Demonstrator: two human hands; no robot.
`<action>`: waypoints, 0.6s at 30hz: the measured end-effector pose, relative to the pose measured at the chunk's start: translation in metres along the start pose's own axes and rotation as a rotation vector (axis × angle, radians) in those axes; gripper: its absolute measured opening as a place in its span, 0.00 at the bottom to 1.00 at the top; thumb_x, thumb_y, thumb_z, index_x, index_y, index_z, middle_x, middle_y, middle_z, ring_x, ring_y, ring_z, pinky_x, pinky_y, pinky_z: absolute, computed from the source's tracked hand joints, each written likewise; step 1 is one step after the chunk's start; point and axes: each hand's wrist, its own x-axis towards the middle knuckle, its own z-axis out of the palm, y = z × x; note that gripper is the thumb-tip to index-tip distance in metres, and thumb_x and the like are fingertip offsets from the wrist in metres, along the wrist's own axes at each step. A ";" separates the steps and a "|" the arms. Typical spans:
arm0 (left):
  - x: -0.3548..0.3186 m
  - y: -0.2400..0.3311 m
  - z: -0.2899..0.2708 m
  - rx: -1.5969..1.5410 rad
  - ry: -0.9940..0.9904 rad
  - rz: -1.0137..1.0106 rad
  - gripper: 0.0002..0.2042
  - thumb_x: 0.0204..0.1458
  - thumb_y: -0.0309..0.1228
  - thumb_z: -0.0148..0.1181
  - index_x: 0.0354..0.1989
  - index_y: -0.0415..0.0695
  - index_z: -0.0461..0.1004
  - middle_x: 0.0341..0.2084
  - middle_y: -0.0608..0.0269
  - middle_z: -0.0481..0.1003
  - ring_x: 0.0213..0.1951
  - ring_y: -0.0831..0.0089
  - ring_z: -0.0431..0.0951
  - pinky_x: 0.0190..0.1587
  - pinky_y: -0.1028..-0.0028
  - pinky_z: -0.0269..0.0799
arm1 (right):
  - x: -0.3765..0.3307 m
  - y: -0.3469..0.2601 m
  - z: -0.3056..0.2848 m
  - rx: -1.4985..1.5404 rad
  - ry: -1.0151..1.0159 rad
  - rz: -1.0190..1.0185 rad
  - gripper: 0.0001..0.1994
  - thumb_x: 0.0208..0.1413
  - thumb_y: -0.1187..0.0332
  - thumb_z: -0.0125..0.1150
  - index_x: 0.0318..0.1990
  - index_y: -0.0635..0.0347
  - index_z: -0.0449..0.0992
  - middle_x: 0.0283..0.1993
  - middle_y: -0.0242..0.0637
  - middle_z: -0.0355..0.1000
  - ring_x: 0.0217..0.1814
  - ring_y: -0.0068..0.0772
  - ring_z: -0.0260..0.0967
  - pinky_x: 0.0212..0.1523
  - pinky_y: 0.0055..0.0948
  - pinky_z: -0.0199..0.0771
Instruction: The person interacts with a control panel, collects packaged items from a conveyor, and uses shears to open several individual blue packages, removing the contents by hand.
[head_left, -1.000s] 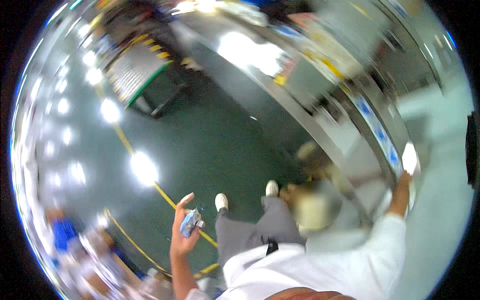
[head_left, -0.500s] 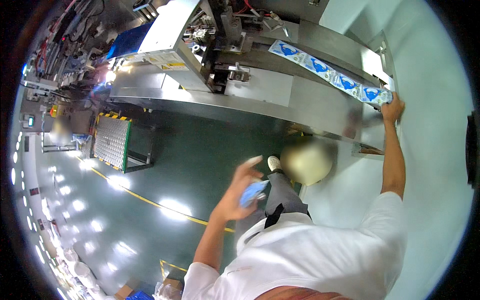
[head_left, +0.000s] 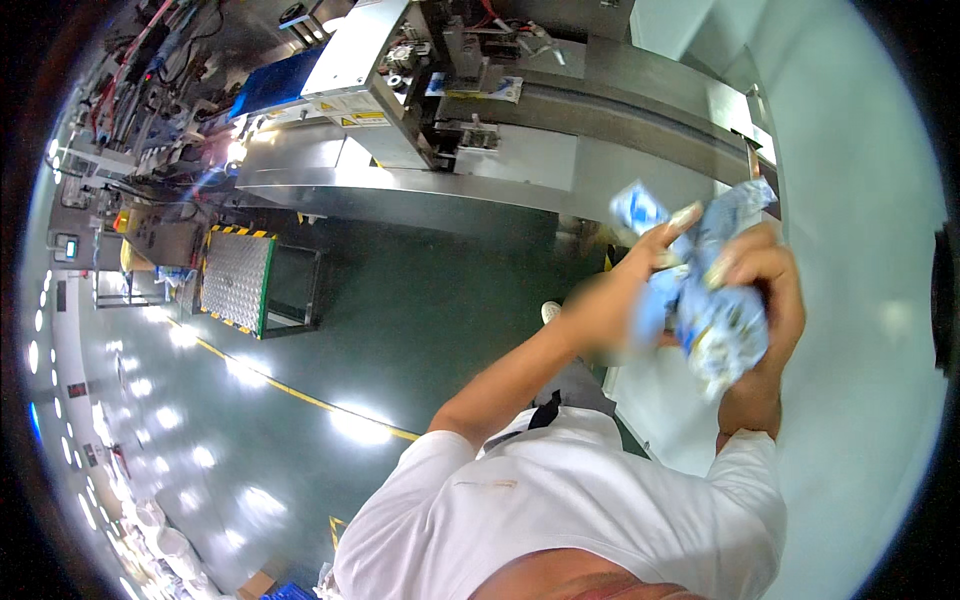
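Both of my hands are raised in front of the machine's right end, pressed around a crumpled bundle of blue-and-white packaging film point(head_left: 722, 325). My right hand point(head_left: 775, 280) is closed on its right side, with the fingers curled over the crumpled film. From the left, my left hand point(head_left: 615, 295) pinches the film between thumb and fingers, partly smeared by motion. A loose end of the printed film point(head_left: 638, 207) sticks out above my left hand. Another flat printed packet point(head_left: 475, 88) lies on the machine's track beside the metal head.
A long steel machine bed point(head_left: 640, 145) runs across the top, with a white housing point(head_left: 365, 80) at left. A pale wall or panel point(head_left: 860, 300) stands at my right. A metal step point(head_left: 238, 280) with striped edges is on the green floor at left.
The long printed strip was lifted off the machine and is now crumpled between my hands. My left hand moved up and right to meet my right hand, which came down nearer.
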 end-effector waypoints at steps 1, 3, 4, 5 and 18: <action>-0.020 0.002 0.005 -0.077 0.021 -0.113 0.16 0.57 0.35 0.68 0.48 0.41 0.72 0.67 0.44 0.64 0.70 0.49 0.63 0.70 0.54 0.59 | -0.004 -0.018 0.008 0.118 -0.077 -0.034 0.18 0.49 0.67 0.75 0.43 0.59 0.72 0.43 0.39 0.70 0.46 0.34 0.70 0.51 0.34 0.71; -0.067 0.011 -0.003 -0.205 0.052 -0.331 0.19 0.56 0.37 0.69 0.49 0.41 0.71 0.67 0.44 0.64 0.68 0.50 0.64 0.68 0.56 0.60 | -0.003 -0.049 0.039 0.393 -0.278 -0.087 0.17 0.49 0.73 0.73 0.45 0.59 0.72 0.45 0.40 0.70 0.48 0.36 0.71 0.54 0.35 0.70; -0.091 0.019 -0.012 -0.261 0.061 -0.438 0.20 0.55 0.38 0.69 0.50 0.41 0.71 0.67 0.45 0.65 0.67 0.51 0.64 0.67 0.56 0.60 | 0.001 -0.063 0.056 0.524 -0.368 -0.058 0.17 0.49 0.75 0.72 0.46 0.58 0.72 0.46 0.40 0.70 0.49 0.37 0.71 0.55 0.36 0.70; -0.117 0.033 -0.027 -0.312 0.084 -0.544 0.22 0.54 0.38 0.70 0.51 0.41 0.70 0.67 0.45 0.65 0.66 0.52 0.65 0.66 0.57 0.61 | 0.006 -0.078 0.075 0.656 -0.473 0.055 0.20 0.48 0.73 0.73 0.48 0.60 0.72 0.48 0.42 0.70 0.51 0.40 0.71 0.53 0.40 0.68; -0.306 0.142 -0.103 -0.355 0.712 -0.865 0.40 0.44 0.49 0.75 0.61 0.38 0.64 0.65 0.47 0.67 0.52 0.63 0.70 0.53 0.65 0.66 | 0.090 0.376 0.158 -0.576 -0.456 0.259 0.42 0.56 0.50 0.70 0.71 0.65 0.61 0.73 0.54 0.60 0.77 0.55 0.54 0.77 0.50 0.52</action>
